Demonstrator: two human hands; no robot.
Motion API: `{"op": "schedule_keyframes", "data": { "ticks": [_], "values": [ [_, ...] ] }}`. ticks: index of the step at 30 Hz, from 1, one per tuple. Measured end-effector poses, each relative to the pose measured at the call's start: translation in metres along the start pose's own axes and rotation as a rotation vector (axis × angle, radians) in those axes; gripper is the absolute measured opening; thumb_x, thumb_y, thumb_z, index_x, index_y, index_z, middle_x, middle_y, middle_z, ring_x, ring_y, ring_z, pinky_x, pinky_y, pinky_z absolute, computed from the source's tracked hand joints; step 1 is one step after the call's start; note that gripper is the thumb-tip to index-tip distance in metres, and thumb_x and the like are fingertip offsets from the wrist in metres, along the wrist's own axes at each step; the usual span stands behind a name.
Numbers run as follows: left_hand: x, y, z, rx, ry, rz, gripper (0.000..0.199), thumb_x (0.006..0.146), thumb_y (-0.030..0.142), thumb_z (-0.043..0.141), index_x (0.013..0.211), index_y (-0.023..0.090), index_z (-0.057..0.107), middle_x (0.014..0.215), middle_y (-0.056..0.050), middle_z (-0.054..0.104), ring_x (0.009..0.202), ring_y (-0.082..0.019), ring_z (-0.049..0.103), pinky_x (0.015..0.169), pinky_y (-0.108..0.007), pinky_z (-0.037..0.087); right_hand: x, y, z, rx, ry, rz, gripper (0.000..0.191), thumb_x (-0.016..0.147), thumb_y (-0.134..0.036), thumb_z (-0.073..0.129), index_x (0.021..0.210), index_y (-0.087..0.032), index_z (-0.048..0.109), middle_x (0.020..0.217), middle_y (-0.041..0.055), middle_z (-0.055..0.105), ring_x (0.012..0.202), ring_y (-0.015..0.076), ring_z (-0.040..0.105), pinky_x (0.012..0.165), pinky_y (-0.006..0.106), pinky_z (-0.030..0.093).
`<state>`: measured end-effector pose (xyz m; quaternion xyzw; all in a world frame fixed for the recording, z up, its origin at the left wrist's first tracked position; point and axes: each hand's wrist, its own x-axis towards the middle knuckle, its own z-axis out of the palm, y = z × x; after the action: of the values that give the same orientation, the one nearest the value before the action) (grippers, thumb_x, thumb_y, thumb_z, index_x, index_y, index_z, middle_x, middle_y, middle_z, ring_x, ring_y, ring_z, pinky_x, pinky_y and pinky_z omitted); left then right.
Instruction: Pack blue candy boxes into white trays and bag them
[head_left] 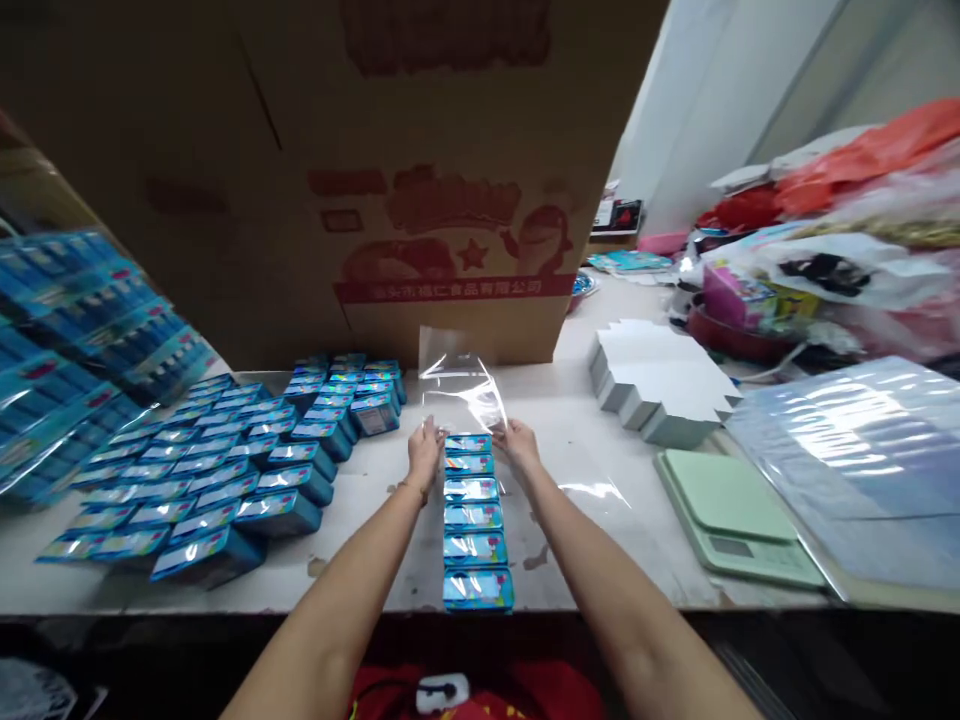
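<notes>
A column of several small blue packs point(471, 517) runs from the table's front edge toward the middle. Beyond its far end a clear plastic bag point(459, 380) stands partly raised, its near end at the farthest pack. My left hand point(425, 455) pinches the bag's left side, beside the far end of the column. On the right side, my right hand point(519, 445) has its fingers closed on the bag's other edge. The bag's mouth is hard to make out because of glare.
Rows of blue packs point(217, 460) cover the table's left side, beside wrapped bundles point(67, 350). A large cardboard box point(450, 130) stands behind. To the right are white card stacks point(660, 380), a green scale point(735, 515), clear plastic sheets point(862, 460) and piled bags point(847, 220).
</notes>
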<state>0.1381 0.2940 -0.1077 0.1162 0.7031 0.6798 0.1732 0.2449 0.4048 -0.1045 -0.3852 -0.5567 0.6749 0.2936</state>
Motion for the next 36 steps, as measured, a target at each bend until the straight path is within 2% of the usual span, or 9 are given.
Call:
{"op": "schedule_keyframes", "data": {
  "ticks": [5, 10, 13, 17, 21, 26, 30, 33, 36],
  "values": [
    [-0.022, -0.04, -0.009, 0.101, 0.039, 0.01, 0.031, 0.081, 0.04, 0.042, 0.065, 0.016, 0.052, 0.061, -0.002, 0.056, 0.071, -0.017, 0.056, 0.078, -0.033, 0.044, -0.024, 0.03, 0.007, -0.177, 0.106, -0.044, 0.025, 0.077, -0.035, 0.045, 0.076, -0.014, 0.058, 0.079, 0.0079, 0.064, 0.079, 0.0187, 0.056, 0.07, 0.026, 0.04],
    [-0.054, -0.041, -0.049, 0.129, 0.145, 0.023, 0.032, 0.082, 0.039, 0.037, 0.074, 0.016, 0.057, 0.076, -0.004, 0.062, 0.078, -0.016, 0.056, 0.081, -0.029, 0.042, -0.057, 0.046, 0.028, -0.455, 0.056, -0.129, 0.052, 0.075, -0.054, 0.034, 0.089, -0.011, 0.062, 0.088, 0.0135, 0.064, 0.08, 0.0222, 0.056, 0.071, 0.028, 0.039],
    [-0.073, -0.041, -0.077, 0.14, 0.222, -0.003, 0.035, 0.083, 0.041, 0.035, 0.07, 0.016, 0.056, 0.072, -0.004, 0.061, 0.074, -0.015, 0.055, 0.075, -0.027, 0.043, -0.076, 0.058, 0.042, -0.529, 0.0, -0.088, 0.061, 0.071, -0.061, 0.034, 0.09, -0.01, 0.063, 0.086, 0.0146, 0.065, 0.08, 0.0252, 0.057, 0.067, 0.03, 0.041],
    [-0.089, -0.043, -0.099, 0.134, 0.272, -0.059, 0.04, 0.082, 0.046, 0.037, 0.064, 0.015, 0.055, 0.063, -0.003, 0.057, 0.064, -0.014, 0.05, 0.063, -0.025, 0.042, -0.098, 0.063, 0.052, -0.554, -0.063, 0.012, 0.057, 0.067, -0.061, 0.041, 0.083, -0.012, 0.065, 0.074, 0.011, 0.066, 0.071, 0.0242, 0.057, 0.058, 0.028, 0.04],
    [-0.093, -0.045, -0.105, 0.129, 0.281, -0.091, 0.044, 0.082, 0.048, 0.037, 0.064, 0.012, 0.058, 0.061, -0.002, 0.056, 0.06, -0.013, 0.049, 0.059, -0.024, 0.04, -0.11, 0.056, 0.055, -0.538, -0.105, 0.104, 0.046, 0.066, -0.053, 0.045, 0.077, -0.012, 0.063, 0.066, 0.0077, 0.064, 0.066, 0.0227, 0.057, 0.054, 0.026, 0.04],
    [-0.095, -0.043, -0.114, 0.18, 0.214, -0.095, 0.032, 0.08, 0.033, 0.042, 0.077, 0.011, 0.065, 0.067, -0.003, 0.063, 0.068, -0.016, 0.055, 0.063, -0.025, 0.042, -0.122, 0.053, 0.057, -0.474, -0.14, 0.104, 0.042, 0.064, -0.049, 0.046, 0.077, -0.013, 0.062, 0.07, 0.0088, 0.065, 0.07, 0.0247, 0.058, 0.058, 0.028, 0.042],
    [-0.098, -0.037, -0.126, 0.277, 0.202, -0.095, 0.027, 0.073, 0.02, 0.048, 0.087, 0.009, 0.067, 0.069, -0.006, 0.065, 0.072, -0.019, 0.055, 0.073, -0.029, 0.042, -0.13, 0.058, 0.049, -0.517, -0.099, 0.021, 0.051, 0.064, -0.049, 0.044, 0.092, -0.01, 0.061, 0.085, 0.0128, 0.065, 0.08, 0.0268, 0.059, 0.065, 0.03, 0.044],
    [-0.106, -0.034, -0.131, 0.422, 0.153, -0.077, 0.047, 0.071, 0.017, 0.047, 0.117, 0.007, 0.054, 0.069, -0.007, 0.064, 0.068, -0.018, 0.055, 0.07, -0.028, 0.042, -0.132, 0.062, 0.038, -0.556, -0.083, -0.039, 0.056, 0.067, -0.047, 0.042, 0.105, -0.008, 0.057, 0.09, 0.014, 0.064, 0.083, 0.0273, 0.059, 0.067, 0.032, 0.044],
    [-0.116, -0.033, -0.133, 0.594, 0.076, -0.025, 0.066, 0.071, 0.017, 0.047, 0.135, 0.007, 0.03, 0.069, -0.005, 0.062, 0.066, -0.017, 0.054, 0.067, -0.026, 0.042, -0.135, 0.061, 0.027, -0.686, -0.109, -0.108, 0.058, 0.072, -0.043, 0.041, 0.12, -0.011, 0.048, 0.08, 0.0094, 0.065, 0.074, 0.0254, 0.06, 0.062, 0.031, 0.042]
  ]
}}
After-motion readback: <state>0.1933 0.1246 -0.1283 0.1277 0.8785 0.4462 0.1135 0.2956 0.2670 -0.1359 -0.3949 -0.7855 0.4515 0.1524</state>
